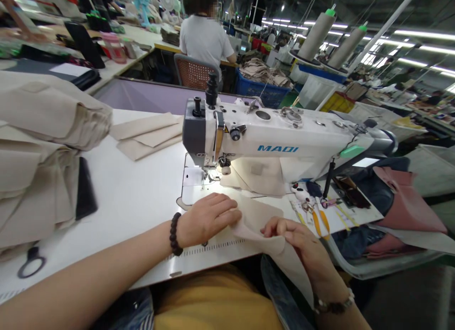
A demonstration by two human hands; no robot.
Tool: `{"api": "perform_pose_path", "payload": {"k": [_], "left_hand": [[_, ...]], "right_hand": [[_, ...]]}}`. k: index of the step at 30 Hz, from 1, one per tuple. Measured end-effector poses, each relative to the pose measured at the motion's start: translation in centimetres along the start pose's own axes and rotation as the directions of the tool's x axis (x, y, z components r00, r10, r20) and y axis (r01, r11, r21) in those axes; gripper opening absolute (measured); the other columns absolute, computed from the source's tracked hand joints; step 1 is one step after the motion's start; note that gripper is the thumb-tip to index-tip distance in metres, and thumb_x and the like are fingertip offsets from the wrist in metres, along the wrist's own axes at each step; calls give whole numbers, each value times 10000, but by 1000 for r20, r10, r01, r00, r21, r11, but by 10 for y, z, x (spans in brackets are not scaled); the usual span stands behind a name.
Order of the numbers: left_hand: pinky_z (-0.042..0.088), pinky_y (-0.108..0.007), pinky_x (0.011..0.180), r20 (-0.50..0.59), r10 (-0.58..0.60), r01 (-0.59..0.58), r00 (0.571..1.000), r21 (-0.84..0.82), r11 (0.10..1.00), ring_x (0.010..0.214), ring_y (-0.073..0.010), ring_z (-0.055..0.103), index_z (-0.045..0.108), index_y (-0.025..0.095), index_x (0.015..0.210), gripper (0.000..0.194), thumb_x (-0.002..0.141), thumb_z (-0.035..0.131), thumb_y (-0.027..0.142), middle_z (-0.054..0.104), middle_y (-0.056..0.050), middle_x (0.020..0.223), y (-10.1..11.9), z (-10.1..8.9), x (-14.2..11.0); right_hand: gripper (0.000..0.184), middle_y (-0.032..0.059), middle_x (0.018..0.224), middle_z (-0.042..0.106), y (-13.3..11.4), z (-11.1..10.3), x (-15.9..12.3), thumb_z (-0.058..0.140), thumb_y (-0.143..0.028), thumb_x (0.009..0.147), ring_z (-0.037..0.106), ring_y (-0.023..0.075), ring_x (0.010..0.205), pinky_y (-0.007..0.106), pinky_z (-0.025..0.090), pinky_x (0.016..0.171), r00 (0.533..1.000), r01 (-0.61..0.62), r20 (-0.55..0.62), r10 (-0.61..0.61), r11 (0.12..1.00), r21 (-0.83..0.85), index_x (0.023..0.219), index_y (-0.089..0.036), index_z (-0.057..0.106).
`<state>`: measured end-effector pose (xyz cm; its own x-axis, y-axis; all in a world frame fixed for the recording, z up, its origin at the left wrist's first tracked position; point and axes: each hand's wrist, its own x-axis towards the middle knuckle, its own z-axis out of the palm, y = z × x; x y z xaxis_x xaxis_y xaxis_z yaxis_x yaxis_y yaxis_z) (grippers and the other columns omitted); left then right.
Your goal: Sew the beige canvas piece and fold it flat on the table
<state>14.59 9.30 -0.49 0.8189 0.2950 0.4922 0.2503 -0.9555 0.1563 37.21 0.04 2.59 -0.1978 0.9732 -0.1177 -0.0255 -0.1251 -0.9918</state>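
Observation:
A beige fabric piece [258, 216] lies on the white table [135, 197] in front of a white sewing machine [270, 135]. My left hand [208, 218] rests flat on the fabric's left part, fingers together, a dark bead bracelet on the wrist. My right hand [295, 235] pinches the fabric's near edge, which folds and hangs off the table's front. The needle area [208, 173] is just beyond my left hand, with more beige cloth under the machine arm.
A tall stack of beige pieces [39, 145] fills the left side, with folded pieces [149, 133] behind. Black scissors [31, 261] lie at the near left. Yellow-handled scissors [318, 218] and small tools sit right. A person [204, 36] sits with their back turned at a far table.

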Motion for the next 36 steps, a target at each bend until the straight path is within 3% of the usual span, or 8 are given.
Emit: {"api": "perform_pose_path", "payload": {"k": [4,9,13,17,23,27,30,36], "left_hand": [[437,-306,893,0,20,-20,1000,-40,999,1026,-184,523,516,146,1125,278,926,321,130,611,-88,1105,4,-25,-39],[447,-283,930,9,-332,332,943,-3,943,1061,-151,541,501,203,1174,324,903,351,109,561,-73,1198,-3,-49,-104],[489,-235,856,79,-437,439,896,0,899,962,-143,595,559,172,1079,261,910,362,191,617,-73,1071,-5,-60,-127],[500,-271,810,137,-472,469,871,59,881,908,-164,603,577,162,1043,267,917,375,283,630,-86,1013,-2,-64,-129],[186,-544,1062,198,-494,471,846,153,869,1100,-202,520,601,225,1001,283,862,385,107,585,-56,1165,14,-66,-131],[366,-350,1017,241,-482,494,842,13,869,1115,-173,515,633,185,860,284,827,384,55,571,-61,1201,17,-69,-137],[455,-220,902,260,-601,643,756,-123,756,1023,-139,576,630,193,952,265,852,393,129,597,-38,1158,13,-74,-140],[497,-204,727,181,-827,839,533,-237,489,817,-162,620,661,196,847,331,895,374,355,651,-23,981,7,-78,-137]], "right_hand": [[207,54,887,596,-3,21,4,409,-273,848,539,184,848,298,394,769,964,127,259,-64,964,-233,653,-203,416],[161,74,1038,588,5,50,21,369,-166,860,534,157,964,283,398,832,884,268,465,-51,870,-413,727,-195,455],[145,114,1168,556,11,60,35,517,-273,846,469,197,1112,325,351,958,826,379,564,-19,759,-530,929,-162,558],[638,130,1270,500,12,53,44,655,-521,719,439,243,1173,370,333,1008,803,395,594,45,706,-588,1218,-164,484],[770,124,1293,485,17,38,44,690,-561,650,440,285,1186,400,366,995,833,363,546,87,659,-659,1291,-212,445],[750,121,1292,487,21,35,46,672,-566,672,455,289,1172,408,378,982,861,316,499,95,669,-673,1295,-218,442],[662,114,1225,547,21,35,53,590,-598,734,510,277,1114,403,414,944,892,206,444,91,792,-575,1265,-221,472],[633,115,1170,575,30,42,66,272,-635,870,536,261,1074,428,441,895,951,33,308,20,985,-167,1339,-213,331]]}}
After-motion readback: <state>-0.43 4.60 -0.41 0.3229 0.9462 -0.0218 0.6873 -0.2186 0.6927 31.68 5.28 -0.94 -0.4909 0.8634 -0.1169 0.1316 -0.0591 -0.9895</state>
